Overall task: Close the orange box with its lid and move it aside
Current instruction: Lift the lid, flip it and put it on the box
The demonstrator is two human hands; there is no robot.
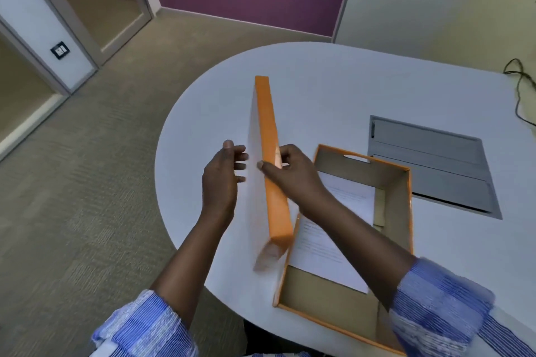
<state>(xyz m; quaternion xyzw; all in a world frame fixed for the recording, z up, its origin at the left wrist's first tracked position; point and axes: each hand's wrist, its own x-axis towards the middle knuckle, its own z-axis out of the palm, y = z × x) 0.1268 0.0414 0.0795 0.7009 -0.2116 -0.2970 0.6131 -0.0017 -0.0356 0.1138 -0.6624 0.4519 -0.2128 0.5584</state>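
Note:
The orange box (403, 211) lies open on the white table, right of centre, with white sheets of paper (327, 240) inside. Its orange lid (271, 153) stands on edge, tilted, just left of the box, with its white inner face turned left. My right hand (290, 174) grips the lid's orange rim near the middle, thumb on the near side. My left hand (223, 177) is left of the lid, fingers spread, fingertips at or just short of its white face. The lid's lower end is blurred.
A grey hatch panel (435, 165) is set into the table (333, 81) behind the box. A black cable (519, 87) trails at the far right edge. The table's rounded edge curves at left, with carpet floor beyond.

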